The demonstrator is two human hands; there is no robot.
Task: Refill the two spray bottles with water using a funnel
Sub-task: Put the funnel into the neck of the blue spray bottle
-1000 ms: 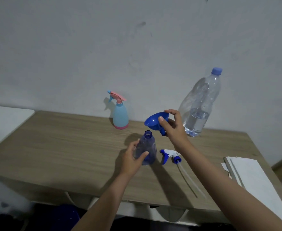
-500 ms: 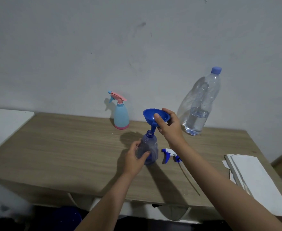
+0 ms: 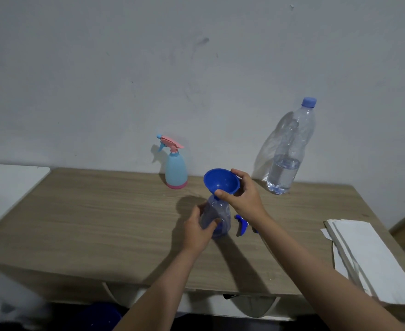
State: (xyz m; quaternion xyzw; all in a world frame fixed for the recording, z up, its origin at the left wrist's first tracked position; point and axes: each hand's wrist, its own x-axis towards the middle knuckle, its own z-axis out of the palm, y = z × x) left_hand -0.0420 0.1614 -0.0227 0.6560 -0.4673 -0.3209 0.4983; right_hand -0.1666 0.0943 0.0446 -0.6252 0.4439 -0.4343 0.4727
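A clear purple-blue spray bottle [image 3: 217, 217] without its head stands upright mid-table, and my left hand [image 3: 197, 229] grips its body. A blue funnel [image 3: 221, 181] sits upright with its spout in the bottle's neck; my right hand [image 3: 244, 195] pinches its rim. The bottle's blue and white spray head [image 3: 242, 224] lies on the table just right of it, partly hidden by my right wrist. A light blue spray bottle with a pink trigger [image 3: 175, 172] stands at the back near the wall. A large capped water bottle [image 3: 288, 154], partly full, stands at the back right.
The wooden table [image 3: 96, 218] runs against a grey wall. A stack of white paper [image 3: 368, 256] lies on its right end, over the front edge. A white surface [image 3: 8, 187] adjoins the table on the left.
My right hand brought the funnel from tilted beside the bottle to upright over it, then lowered its spout into the neck. My left hand kept hold of the bottle.
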